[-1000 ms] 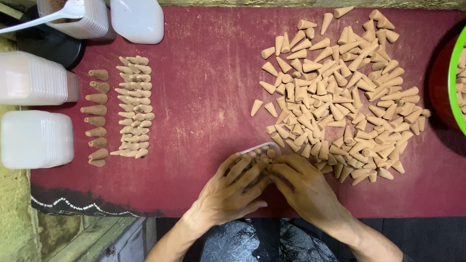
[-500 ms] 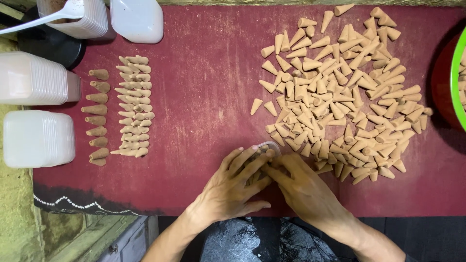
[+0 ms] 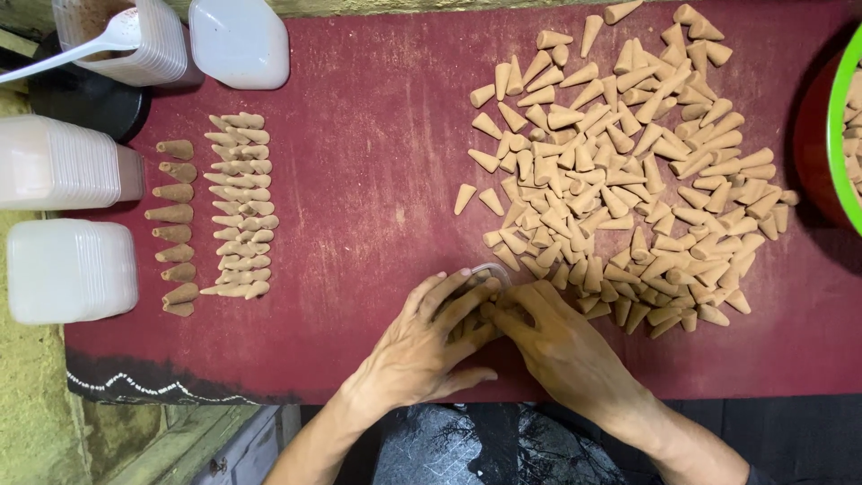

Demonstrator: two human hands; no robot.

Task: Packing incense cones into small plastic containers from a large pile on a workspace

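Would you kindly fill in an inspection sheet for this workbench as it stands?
Surface: dark red cloth-covered table, patterned near edge.
Job's things: loose heap of tan cone-shaped pieces; small clear plastic container, mostly hidden under the hands.
Clutter: two neat columns of cones; stacks of translucent white plastic tubs; white plastic spoon; green-rimmed red bowl holding more cones.
Grippers: left hand and right hand meet over the container, fingers on cones.
Cables: nothing seen.
Surroundings: rough yellowish-green floor at left.
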